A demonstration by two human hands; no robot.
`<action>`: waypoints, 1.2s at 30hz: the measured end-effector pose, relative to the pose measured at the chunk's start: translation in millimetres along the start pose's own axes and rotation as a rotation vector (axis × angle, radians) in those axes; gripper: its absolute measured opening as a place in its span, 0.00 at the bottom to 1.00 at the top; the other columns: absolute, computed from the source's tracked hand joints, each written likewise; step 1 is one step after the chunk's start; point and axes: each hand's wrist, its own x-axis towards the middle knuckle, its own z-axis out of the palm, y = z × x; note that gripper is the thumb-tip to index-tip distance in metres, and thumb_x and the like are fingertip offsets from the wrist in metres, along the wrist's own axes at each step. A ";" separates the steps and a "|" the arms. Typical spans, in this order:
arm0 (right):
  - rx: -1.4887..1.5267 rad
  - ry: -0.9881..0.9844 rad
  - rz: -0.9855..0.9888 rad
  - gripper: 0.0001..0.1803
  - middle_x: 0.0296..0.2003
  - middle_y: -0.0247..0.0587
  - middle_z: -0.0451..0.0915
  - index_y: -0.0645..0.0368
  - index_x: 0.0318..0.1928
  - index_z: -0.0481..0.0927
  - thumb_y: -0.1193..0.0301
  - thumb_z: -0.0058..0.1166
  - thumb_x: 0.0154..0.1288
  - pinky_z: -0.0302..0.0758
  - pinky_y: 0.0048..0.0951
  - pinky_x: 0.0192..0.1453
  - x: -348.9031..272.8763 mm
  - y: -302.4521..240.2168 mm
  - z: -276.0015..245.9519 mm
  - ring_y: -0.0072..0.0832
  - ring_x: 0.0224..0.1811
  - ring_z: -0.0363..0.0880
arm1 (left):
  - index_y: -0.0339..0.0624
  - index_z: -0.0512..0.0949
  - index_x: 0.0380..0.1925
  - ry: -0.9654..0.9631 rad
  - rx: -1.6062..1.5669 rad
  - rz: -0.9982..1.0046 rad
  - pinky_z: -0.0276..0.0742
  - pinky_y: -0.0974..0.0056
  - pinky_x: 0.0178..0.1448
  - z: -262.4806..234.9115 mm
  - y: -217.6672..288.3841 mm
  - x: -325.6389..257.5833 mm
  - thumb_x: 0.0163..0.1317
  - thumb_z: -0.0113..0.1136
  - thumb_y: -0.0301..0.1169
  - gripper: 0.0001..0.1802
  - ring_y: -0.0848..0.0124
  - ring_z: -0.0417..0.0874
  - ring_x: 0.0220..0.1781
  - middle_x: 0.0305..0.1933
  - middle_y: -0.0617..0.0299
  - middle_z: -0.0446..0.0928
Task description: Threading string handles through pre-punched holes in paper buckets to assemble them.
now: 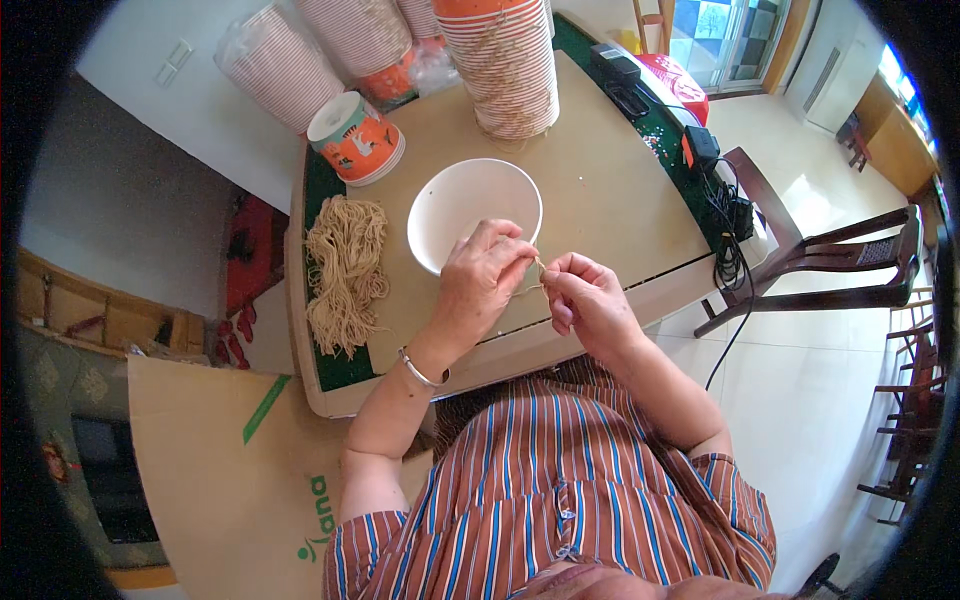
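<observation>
Thin beige string (pixel 541 266) runs between my two hands over the table's near part. My left hand (pixel 482 275), with a bangle at its wrist, pinches the string between thumb and fingertips. Close beside it, my right hand (pixel 592 303) is closed on the same string. Just beyond my left hand stands a white round paper tub (pixel 450 205), its mouth facing up and part of its rim hidden by the hand. A loose bundle of beige strings (pixel 345 265) lies at the table's left edge.
A tall stack of paper tubs (pixel 510 80), draped with string, stands at the back. Left of it are a shorter orange-and-teal stack (pixel 362 145) and bagged stacks (pixel 280 70). Black adapters and cables (pixel 735 215) line the right edge. A wooden chair (pixel 850 260) stands right.
</observation>
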 end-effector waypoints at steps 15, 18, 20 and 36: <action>-0.215 0.023 -0.152 0.07 0.22 0.29 0.74 0.62 0.40 0.77 0.71 0.55 0.76 0.68 0.20 0.20 1.0 2.9 -1.5 0.16 0.18 0.70 | 0.42 0.85 0.38 0.011 -0.043 0.014 0.80 0.55 0.49 -2.3 3.6 1.2 0.60 0.68 0.27 0.06 0.57 0.83 0.46 0.47 0.59 0.80; -0.230 0.017 -0.115 0.08 0.22 0.29 0.74 0.62 0.40 0.78 0.70 0.55 0.77 0.68 0.20 0.19 0.2 3.7 -1.4 0.16 0.18 0.70 | 0.41 0.83 0.38 -0.008 -0.027 0.044 0.79 0.55 0.49 -3.0 2.1 1.8 0.61 0.67 0.27 0.06 0.57 0.83 0.45 0.47 0.59 0.80; -0.229 0.010 -0.100 0.08 0.23 0.29 0.74 0.62 0.41 0.78 0.70 0.54 0.77 0.68 0.20 0.19 0.0 3.1 -2.0 0.16 0.18 0.70 | 0.40 0.82 0.38 -0.016 -0.023 0.055 0.78 0.55 0.49 -3.0 1.9 3.8 0.62 0.66 0.27 0.06 0.57 0.83 0.45 0.47 0.59 0.79; -0.488 -0.033 -0.470 0.11 0.37 0.29 0.68 0.60 0.47 0.81 0.83 0.60 0.66 0.68 0.15 0.31 38.0 23.7 -17.5 0.11 0.31 0.69 | 0.39 0.78 0.38 -0.055 -0.014 0.037 0.80 0.53 0.49 -4.0 3.9 4.2 0.66 0.63 0.29 0.05 0.55 0.83 0.46 0.49 0.58 0.78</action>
